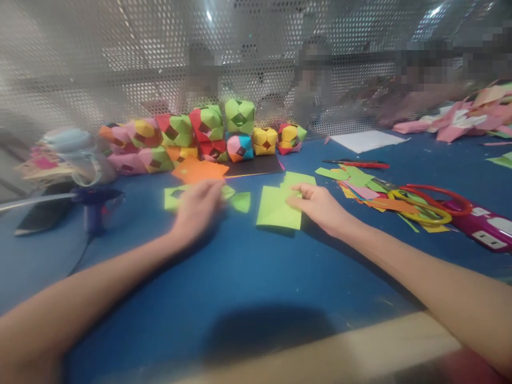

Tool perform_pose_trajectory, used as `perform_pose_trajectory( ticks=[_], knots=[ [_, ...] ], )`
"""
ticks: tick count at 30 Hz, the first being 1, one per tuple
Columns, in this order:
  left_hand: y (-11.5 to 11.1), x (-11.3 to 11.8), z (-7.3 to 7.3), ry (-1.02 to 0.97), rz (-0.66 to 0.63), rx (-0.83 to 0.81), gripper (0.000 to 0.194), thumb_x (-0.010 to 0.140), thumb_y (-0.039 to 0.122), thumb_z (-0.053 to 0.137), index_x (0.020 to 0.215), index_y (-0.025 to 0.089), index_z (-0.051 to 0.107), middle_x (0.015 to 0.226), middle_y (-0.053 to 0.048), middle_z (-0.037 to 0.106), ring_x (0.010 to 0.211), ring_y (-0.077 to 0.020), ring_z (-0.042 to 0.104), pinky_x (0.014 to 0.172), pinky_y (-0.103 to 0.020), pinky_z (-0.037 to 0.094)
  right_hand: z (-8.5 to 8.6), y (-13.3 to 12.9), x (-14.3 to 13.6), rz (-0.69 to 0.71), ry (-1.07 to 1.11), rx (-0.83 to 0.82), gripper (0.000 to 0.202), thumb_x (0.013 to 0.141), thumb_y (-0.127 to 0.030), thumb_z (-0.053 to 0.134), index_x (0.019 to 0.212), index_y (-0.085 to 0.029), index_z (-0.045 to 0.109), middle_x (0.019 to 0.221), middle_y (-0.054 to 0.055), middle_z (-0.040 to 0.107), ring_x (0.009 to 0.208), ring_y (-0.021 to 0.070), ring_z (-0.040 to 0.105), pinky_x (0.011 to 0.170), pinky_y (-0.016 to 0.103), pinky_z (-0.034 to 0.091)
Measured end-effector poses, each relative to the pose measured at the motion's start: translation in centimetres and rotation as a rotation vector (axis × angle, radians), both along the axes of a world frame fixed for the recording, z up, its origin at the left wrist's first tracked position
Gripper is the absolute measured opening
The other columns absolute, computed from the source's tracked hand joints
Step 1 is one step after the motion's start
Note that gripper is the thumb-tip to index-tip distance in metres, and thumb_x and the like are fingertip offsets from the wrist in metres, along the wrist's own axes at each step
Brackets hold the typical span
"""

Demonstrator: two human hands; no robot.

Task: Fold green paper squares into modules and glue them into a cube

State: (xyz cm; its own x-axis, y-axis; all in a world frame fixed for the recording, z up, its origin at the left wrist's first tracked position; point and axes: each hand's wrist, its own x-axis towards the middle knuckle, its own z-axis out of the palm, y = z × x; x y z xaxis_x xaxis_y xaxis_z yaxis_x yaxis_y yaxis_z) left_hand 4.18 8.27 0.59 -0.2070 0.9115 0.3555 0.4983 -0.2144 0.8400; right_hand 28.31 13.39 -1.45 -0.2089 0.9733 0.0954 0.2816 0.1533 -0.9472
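Note:
My right hand (pixel 320 207) pinches the right edge of a light-green square of paper (pixel 277 209) between thumb and fingers. A crease crosses the square, and another light-green piece of paper (pixel 303 179) shows just behind it. My left hand (pixel 200 207) is smeared by motion over folded light-green paper (pixel 173 199), and its fingertips are hidden. Close to its right side is a small folded green piece (pixel 241 202). Orange paper (pixel 202 170) lies just beyond the left hand.
Colourful folded-paper cubes (pixel 208 124) are stacked at the back. To the left are a glue gun (pixel 94 205), a dark phone-like slab (pixel 46 210) and a lidded cup (pixel 76 152). Scissors (pixel 424 205), paper scraps (pixel 366 188) and a purple power strip (pixel 486 226) lie right.

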Motion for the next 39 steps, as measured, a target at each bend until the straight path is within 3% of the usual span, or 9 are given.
perform_pose_trajectory(
  ticks=[5,9,13,23,30,39],
  knots=[
    [0.2,0.0,-0.4,0.062,0.035,-0.002,0.02,0.081,0.035,0.056,0.077,0.016,0.061,0.066,0.0,0.06,0.057,-0.0112,0.054,0.057,-0.025,0.043,-0.5,-0.2,-0.3,0.03,-0.037,-0.032,0.032,0.067,-0.033,0.061,0.093,-0.016,0.063,0.064,-0.003,0.055,0.06,0.0125,0.048,0.06,0.028,0.037],
    [-1.0,0.9,-0.6,0.031,-0.07,-0.025,0.018,0.082,0.034,0.056,0.079,0.017,0.06,0.066,0.0,0.06,0.059,-0.0114,0.054,0.059,-0.026,0.044,0.0,-0.6,-0.4,0.074,-0.026,-0.052,0.03,0.066,-0.033,0.059,0.092,-0.016,0.062,0.063,-0.004,0.052,0.058,0.0116,0.045,0.057,0.027,0.033],
    [-2.1,1.5,-1.0,-0.041,-0.186,-0.182,0.021,0.083,0.038,0.056,0.08,0.017,0.057,0.064,0.001,0.058,0.058,-0.0114,0.055,0.058,-0.026,0.044,0.4,-1.1,-0.4,0.131,-0.052,-0.032,0.03,0.067,-0.036,0.06,0.091,-0.017,0.062,0.06,-0.005,0.047,0.056,0.0104,0.039,0.056,0.026,0.029],
    [-2.7,2.7,-0.1,-0.534,-0.516,-0.482,0.033,0.087,0.036,0.049,0.063,0.018,0.035,0.05,0.008,0.031,0.037,-0.0065,0.04,0.041,-0.021,0.028,0.4,-1.7,-0.5,0.211,-0.096,-0.028,0.023,0.069,-0.036,0.061,0.085,-0.019,0.064,0.058,-0.004,0.051,0.056,0.0118,0.043,0.056,0.026,0.033],
    [-2.8,1.9,-1.4,-0.416,-0.541,-0.384,0.024,0.082,0.035,0.062,0.072,0.015,0.052,0.058,0.003,0.053,0.046,-0.0065,0.048,0.048,-0.021,0.037,0.6,-1.9,-0.6,0.232,-0.093,-0.038,0.02,0.068,-0.034,0.061,0.081,-0.019,0.065,0.059,-0.003,0.056,0.058,0.0131,0.049,0.058,0.027,0.037],
    [-2.8,1.8,-1.5,-0.369,-0.573,-0.369,0.02,0.079,0.033,0.067,0.079,0.015,0.057,0.063,0.0,0.062,0.05,-0.0099,0.056,0.049,-0.024,0.045,1.1,-2.1,-0.8,0.258,-0.048,-0.117,0.021,0.066,-0.034,0.061,0.079,-0.018,0.062,0.057,-0.005,0.054,0.054,0.0103,0.047,0.057,0.026,0.037]
  ],
)
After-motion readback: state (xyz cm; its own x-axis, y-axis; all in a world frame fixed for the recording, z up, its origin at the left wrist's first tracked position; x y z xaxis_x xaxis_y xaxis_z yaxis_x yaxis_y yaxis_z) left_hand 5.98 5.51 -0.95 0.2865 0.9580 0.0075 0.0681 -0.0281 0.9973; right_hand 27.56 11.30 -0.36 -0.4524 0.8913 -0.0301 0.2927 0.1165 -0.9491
